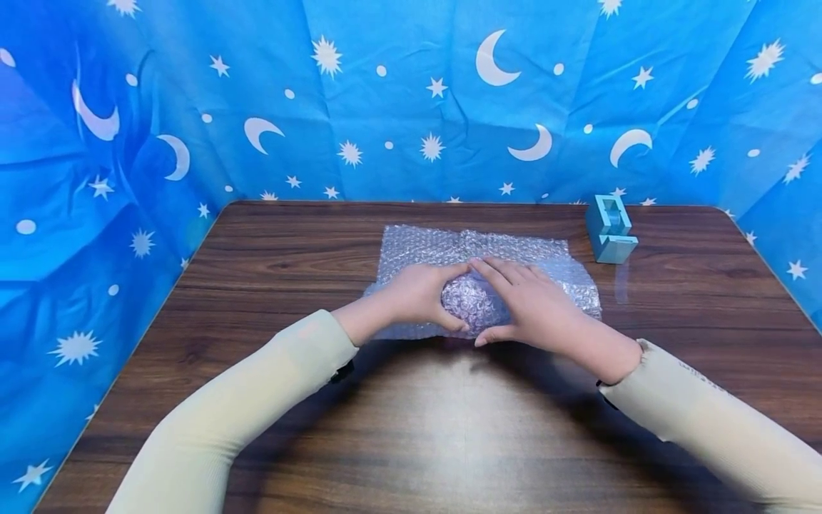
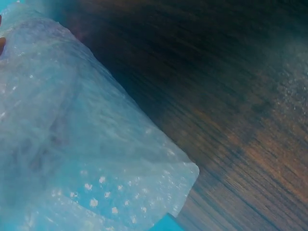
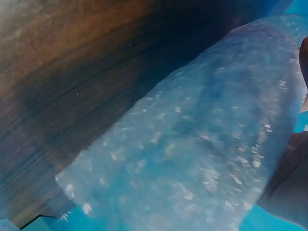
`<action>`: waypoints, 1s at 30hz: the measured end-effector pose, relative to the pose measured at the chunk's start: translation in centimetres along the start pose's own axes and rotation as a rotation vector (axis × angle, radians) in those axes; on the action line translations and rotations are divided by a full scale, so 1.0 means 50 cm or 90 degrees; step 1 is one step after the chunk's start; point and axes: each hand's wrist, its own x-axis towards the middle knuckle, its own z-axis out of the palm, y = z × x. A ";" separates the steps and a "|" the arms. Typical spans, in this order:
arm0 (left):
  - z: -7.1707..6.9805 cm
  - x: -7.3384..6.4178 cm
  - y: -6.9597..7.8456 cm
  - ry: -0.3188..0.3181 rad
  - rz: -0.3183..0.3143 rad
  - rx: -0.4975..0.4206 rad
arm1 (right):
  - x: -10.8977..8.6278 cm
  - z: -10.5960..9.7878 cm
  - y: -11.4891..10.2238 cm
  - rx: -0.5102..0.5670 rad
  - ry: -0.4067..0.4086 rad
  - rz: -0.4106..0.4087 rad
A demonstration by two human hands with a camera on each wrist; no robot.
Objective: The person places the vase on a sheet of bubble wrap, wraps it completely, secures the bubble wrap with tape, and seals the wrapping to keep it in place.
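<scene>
A sheet of clear bubble wrap (image 1: pixel 424 246) lies across the middle of the table, folded over something that makes a rounded, faintly purple bulge (image 1: pixel 472 301). What is inside cannot be made out. My left hand (image 1: pixel 420 294) curves round the bulge's left side, thumb at the near edge and fingers on top. From the right, my right hand (image 1: pixel 539 303) grips the same bundle, its fingers over the top and its thumb near the front fold. Both wrist views show the bubble wrap (image 2: pixel 96 120) close up and blurred, with a sloping folded edge.
A light blue tape dispenser (image 1: pixel 612 232) stands at the back right of the dark wooden table (image 1: pixel 289 250). Beside it a strip of clear tape (image 1: pixel 621 284) lies on the wood. Blue cloth (image 1: pixel 417 93) with moons and stars hangs behind and along the sides.
</scene>
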 end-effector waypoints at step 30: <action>-0.007 0.013 -0.013 -0.071 -0.022 -0.054 | 0.057 -0.003 0.012 0.012 -0.118 0.026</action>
